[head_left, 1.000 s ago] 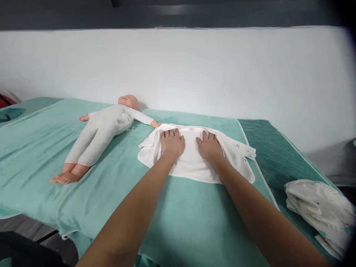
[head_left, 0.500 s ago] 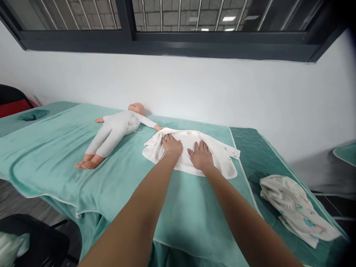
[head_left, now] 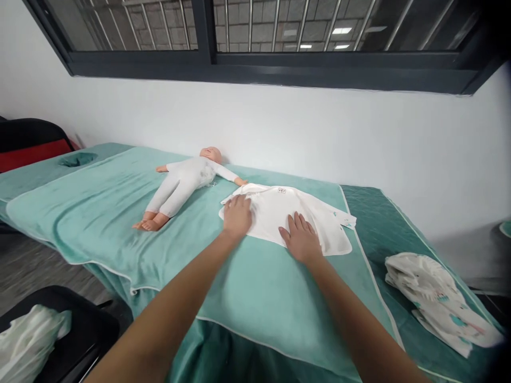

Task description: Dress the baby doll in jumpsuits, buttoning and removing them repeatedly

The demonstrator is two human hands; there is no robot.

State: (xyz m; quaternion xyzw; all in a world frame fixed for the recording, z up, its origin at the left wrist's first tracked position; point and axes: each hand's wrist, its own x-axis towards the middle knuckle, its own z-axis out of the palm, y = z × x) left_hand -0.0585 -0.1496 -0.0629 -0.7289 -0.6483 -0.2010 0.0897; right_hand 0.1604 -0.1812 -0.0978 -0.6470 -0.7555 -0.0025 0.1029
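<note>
Over the green cloth (head_left: 271, 298), the left hand (head_left: 238, 215), fingers together, and right hand (head_left: 302, 239), fingers slightly spread, are touching the white shirt (head_left: 269, 210), wider apart than before.

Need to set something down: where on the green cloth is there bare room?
Bare light green cloth shows between the forearms, below the white shirt, and left of the doll. Darker cloth is bare beyond the bundled garment. Crowded at the shirt: the left hand and right hand cover parts, and the doll's hand lies close.
</note>
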